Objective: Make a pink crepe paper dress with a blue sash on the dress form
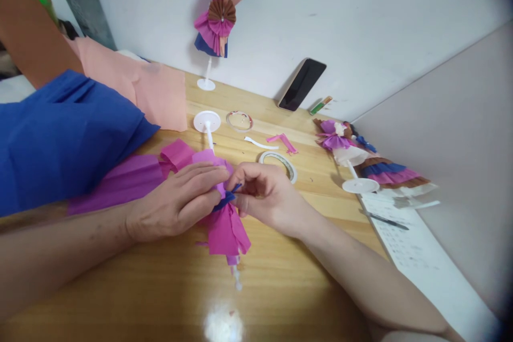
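Observation:
On the table lies a small figure dressed in pink and purple crepe paper, with its white round stand pointing away from me. Across its middle runs a narrow blue crepe paper strip. My left hand is closed over the figure from the left, fingers pressed together against the paper. From the right, my right hand pinches the blue strip's end between thumb and forefinger. The figure's lower end shows below the pink paper. Part of the figure is hidden under my fingers.
Blue, peach and purple crepe paper sheets lie left. A tape roll, paper scraps and a phone sit beyond my hands. Dressed figures stand at the wall and right, near a pen on papers.

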`<control>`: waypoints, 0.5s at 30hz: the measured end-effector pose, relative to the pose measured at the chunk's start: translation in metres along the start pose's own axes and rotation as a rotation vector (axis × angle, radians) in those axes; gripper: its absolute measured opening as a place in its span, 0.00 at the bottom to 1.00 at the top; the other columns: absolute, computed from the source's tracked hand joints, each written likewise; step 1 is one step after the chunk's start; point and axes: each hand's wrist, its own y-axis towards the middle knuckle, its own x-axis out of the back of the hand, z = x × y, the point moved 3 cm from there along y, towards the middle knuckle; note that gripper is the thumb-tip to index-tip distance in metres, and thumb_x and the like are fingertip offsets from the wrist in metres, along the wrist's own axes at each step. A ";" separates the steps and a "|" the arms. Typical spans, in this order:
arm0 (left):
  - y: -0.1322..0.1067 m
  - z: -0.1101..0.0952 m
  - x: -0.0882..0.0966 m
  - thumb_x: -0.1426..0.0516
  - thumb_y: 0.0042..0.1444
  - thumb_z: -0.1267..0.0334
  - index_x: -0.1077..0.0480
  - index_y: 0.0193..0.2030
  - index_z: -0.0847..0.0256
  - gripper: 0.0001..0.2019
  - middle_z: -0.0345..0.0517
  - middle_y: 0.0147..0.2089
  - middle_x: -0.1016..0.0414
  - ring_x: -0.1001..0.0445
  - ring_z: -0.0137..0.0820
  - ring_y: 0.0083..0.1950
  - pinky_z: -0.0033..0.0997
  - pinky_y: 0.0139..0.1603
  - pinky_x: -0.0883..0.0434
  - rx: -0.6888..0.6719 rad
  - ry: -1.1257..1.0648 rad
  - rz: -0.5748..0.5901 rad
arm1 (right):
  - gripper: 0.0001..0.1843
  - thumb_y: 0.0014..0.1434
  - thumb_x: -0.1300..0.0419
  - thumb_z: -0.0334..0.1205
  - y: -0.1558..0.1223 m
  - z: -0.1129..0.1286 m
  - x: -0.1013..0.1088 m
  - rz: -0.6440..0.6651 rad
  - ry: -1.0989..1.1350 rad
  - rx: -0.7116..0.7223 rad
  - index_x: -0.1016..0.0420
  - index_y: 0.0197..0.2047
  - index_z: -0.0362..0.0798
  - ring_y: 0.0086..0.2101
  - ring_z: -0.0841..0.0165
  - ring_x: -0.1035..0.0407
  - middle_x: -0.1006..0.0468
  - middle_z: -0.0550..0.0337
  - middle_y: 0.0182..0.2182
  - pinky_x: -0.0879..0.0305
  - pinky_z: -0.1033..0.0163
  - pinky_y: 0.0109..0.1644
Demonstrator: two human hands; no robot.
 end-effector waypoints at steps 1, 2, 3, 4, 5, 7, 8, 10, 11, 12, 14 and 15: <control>-0.001 0.001 -0.001 0.49 0.62 0.68 0.39 0.59 0.61 0.18 0.55 0.54 0.25 0.27 0.37 0.57 0.36 0.59 0.29 0.019 0.001 -0.006 | 0.05 0.46 0.41 0.30 0.000 0.000 0.000 0.008 0.014 -0.004 0.33 0.28 0.46 0.21 0.76 0.39 0.33 0.67 0.21 0.41 0.69 0.24; -0.001 0.001 -0.002 0.50 0.63 0.68 0.38 0.59 0.61 0.17 0.54 0.54 0.25 0.27 0.36 0.57 0.35 0.58 0.28 0.027 0.013 -0.016 | 0.05 0.46 0.41 0.30 0.000 0.000 0.001 0.012 0.020 -0.004 0.33 0.28 0.46 0.21 0.76 0.39 0.33 0.67 0.21 0.41 0.69 0.24; -0.001 0.001 -0.002 0.51 0.64 0.68 0.38 0.57 0.61 0.16 0.53 0.54 0.25 0.27 0.35 0.57 0.35 0.58 0.28 0.009 0.038 -0.024 | 0.05 0.46 0.41 0.30 0.001 -0.001 0.001 0.014 0.015 -0.003 0.33 0.28 0.46 0.21 0.76 0.39 0.33 0.66 0.21 0.41 0.69 0.24; 0.000 0.000 -0.002 0.52 0.64 0.69 0.37 0.56 0.60 0.14 0.52 0.53 0.25 0.27 0.34 0.56 0.35 0.58 0.28 -0.039 0.078 -0.028 | 0.04 0.46 0.41 0.30 0.001 -0.002 0.002 0.010 0.002 -0.001 0.32 0.28 0.46 0.21 0.76 0.40 0.33 0.66 0.21 0.42 0.69 0.24; 0.001 -0.002 -0.002 0.52 0.64 0.70 0.36 0.54 0.61 0.12 0.51 0.52 0.25 0.27 0.34 0.56 0.35 0.59 0.29 -0.107 0.129 -0.031 | 0.04 0.46 0.41 0.30 0.001 -0.004 0.002 0.004 -0.020 0.002 0.32 0.28 0.45 0.21 0.76 0.40 0.33 0.66 0.21 0.43 0.70 0.24; 0.003 -0.005 -0.001 0.51 0.64 0.72 0.35 0.48 0.61 0.09 0.52 0.51 0.24 0.27 0.35 0.55 0.38 0.61 0.30 -0.247 0.235 -0.024 | 0.03 0.47 0.41 0.30 0.002 -0.007 0.003 -0.009 -0.075 0.008 0.31 0.28 0.45 0.21 0.76 0.41 0.32 0.66 0.21 0.44 0.70 0.24; 0.004 -0.006 -0.001 0.51 0.64 0.72 0.35 0.46 0.62 0.07 0.53 0.49 0.24 0.27 0.35 0.54 0.40 0.62 0.31 -0.292 0.279 -0.018 | 0.02 0.47 0.41 0.30 0.002 -0.008 0.004 -0.008 -0.099 0.016 0.31 0.27 0.45 0.21 0.76 0.41 0.32 0.66 0.21 0.44 0.70 0.24; 0.007 -0.007 -0.001 0.52 0.64 0.73 0.34 0.43 0.63 0.08 0.53 0.46 0.23 0.27 0.36 0.53 0.43 0.63 0.33 -0.317 0.329 -0.015 | 0.02 0.47 0.42 0.30 0.003 -0.010 0.005 0.003 -0.123 0.034 0.31 0.27 0.45 0.22 0.76 0.41 0.33 0.66 0.21 0.44 0.70 0.24; 0.008 -0.007 -0.001 0.53 0.65 0.73 0.33 0.42 0.63 0.09 0.53 0.44 0.23 0.27 0.36 0.52 0.44 0.63 0.33 -0.313 0.338 -0.007 | 0.02 0.47 0.42 0.30 0.003 -0.010 0.005 0.009 -0.133 0.039 0.31 0.27 0.45 0.22 0.76 0.41 0.33 0.67 0.21 0.44 0.70 0.24; 0.009 -0.007 -0.002 0.54 0.65 0.73 0.33 0.40 0.63 0.10 0.52 0.42 0.22 0.26 0.35 0.51 0.44 0.63 0.33 -0.302 0.344 0.007 | 0.02 0.47 0.42 0.30 0.003 -0.010 0.006 0.014 -0.143 0.040 0.31 0.27 0.45 0.22 0.76 0.41 0.33 0.67 0.21 0.44 0.70 0.24; 0.010 -0.007 -0.003 0.56 0.66 0.73 0.32 0.38 0.62 0.13 0.49 0.40 0.23 0.26 0.33 0.48 0.43 0.61 0.32 -0.278 0.347 0.025 | 0.02 0.46 0.42 0.30 0.003 -0.011 0.009 0.012 -0.171 0.037 0.31 0.26 0.45 0.22 0.76 0.41 0.33 0.67 0.21 0.44 0.70 0.24; 0.011 -0.007 -0.003 0.56 0.66 0.73 0.31 0.37 0.62 0.13 0.49 0.40 0.23 0.26 0.33 0.47 0.42 0.61 0.32 -0.269 0.348 0.037 | 0.02 0.46 0.42 0.30 0.003 -0.012 0.011 0.007 -0.183 0.035 0.31 0.26 0.45 0.22 0.76 0.42 0.33 0.67 0.21 0.45 0.70 0.24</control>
